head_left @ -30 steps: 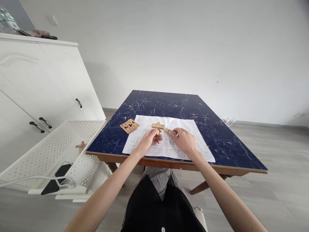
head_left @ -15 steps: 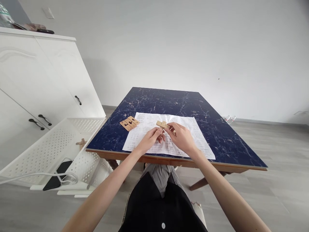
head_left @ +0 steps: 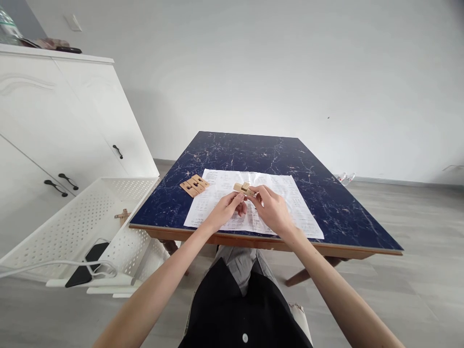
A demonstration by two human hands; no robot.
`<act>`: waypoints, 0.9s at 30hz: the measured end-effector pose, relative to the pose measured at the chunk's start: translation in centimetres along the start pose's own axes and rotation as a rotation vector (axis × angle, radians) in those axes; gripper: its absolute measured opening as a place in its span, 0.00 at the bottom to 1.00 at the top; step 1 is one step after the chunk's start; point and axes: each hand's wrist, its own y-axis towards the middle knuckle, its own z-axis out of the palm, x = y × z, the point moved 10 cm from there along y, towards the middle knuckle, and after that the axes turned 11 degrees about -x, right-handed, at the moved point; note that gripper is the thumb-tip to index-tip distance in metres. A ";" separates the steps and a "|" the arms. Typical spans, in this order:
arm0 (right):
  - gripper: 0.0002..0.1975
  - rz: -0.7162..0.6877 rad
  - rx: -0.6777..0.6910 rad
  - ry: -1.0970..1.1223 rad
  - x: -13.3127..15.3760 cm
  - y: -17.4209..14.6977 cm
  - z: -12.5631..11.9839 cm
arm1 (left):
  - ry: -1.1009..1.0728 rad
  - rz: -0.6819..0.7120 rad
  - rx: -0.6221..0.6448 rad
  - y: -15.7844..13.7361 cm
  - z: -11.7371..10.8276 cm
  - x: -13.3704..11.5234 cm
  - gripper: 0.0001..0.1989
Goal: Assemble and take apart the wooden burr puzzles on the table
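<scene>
Both of my hands hold a small assembly of pale wooden puzzle blocks [head_left: 242, 188] above a printed paper sheet [head_left: 213, 203]. My left hand [head_left: 229, 207] grips it from the lower left between thumb and fingers. From the right, my right hand [head_left: 268, 205] pinches it with the fingertips. The blocks' undersides and part of the right end are hidden by my fingers. To the left, a flat wooden piece with dark cut-outs [head_left: 195, 185] lies partly on the sheet's edge and partly on the table.
The dark blue marbled table [head_left: 250, 152] has a wooden edge close to my lap. At the left stand a white cabinet [head_left: 72, 121] and a white perforated bin [head_left: 72, 227] with a wooden piece, a dark flat object and a white cable. Behind the table is a wall.
The blocks between my fingers have shifted slightly against each other, and a notch now shows in the middle. My hands have moved only a little; the flat wooden piece stays put.
</scene>
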 end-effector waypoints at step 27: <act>0.15 0.189 0.053 0.252 -1.4 0.9 0.6 | -0.004 -0.026 0.008 -0.3 0.0 -0.4 0.25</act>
